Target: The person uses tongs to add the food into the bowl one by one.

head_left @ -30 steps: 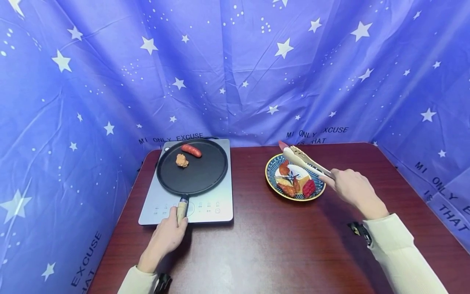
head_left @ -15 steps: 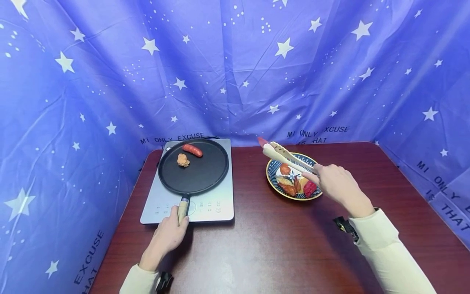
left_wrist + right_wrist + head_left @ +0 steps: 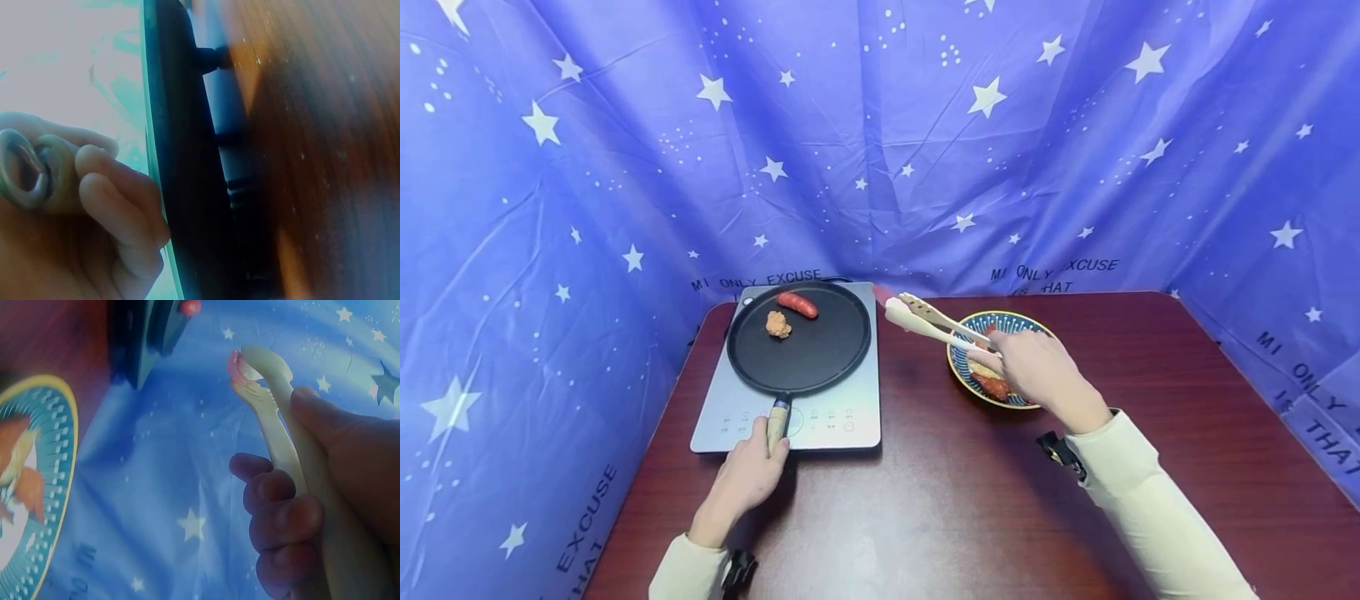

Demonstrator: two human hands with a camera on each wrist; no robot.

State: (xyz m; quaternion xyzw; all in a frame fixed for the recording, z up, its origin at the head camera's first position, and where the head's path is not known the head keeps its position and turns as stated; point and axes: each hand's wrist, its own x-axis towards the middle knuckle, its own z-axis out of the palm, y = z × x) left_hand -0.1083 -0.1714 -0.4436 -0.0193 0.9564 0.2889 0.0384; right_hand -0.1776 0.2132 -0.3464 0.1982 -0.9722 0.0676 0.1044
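My left hand (image 3: 747,473) grips the wooden handle (image 3: 778,423) of a flat black frying pan (image 3: 808,358). A metal ring (image 3: 40,187) on the handle's end shows in the left wrist view. A red sausage (image 3: 797,305) and a brown fried chunk (image 3: 778,325) lie in the pan. My right hand (image 3: 1047,375) squeezes light-coloured tongs (image 3: 946,330), fingers round both arms. Between their tips is a thin red and white piece of food (image 3: 235,365), held up near the cooktop's right edge. Beneath that hand, a blue patterned plate (image 3: 955,372) is partly hidden.
Under the pan is a silver induction cooktop (image 3: 857,408) with touch marks at its front. More food, including a brown piece (image 3: 992,387), lies on the plate. A blue starry curtain (image 3: 880,150) hangs behind the dark red table (image 3: 940,517).
My right hand has moved left, carrying the tongs and the red and white piece from over the plate toward the cooktop. The left hand stays on the handle.
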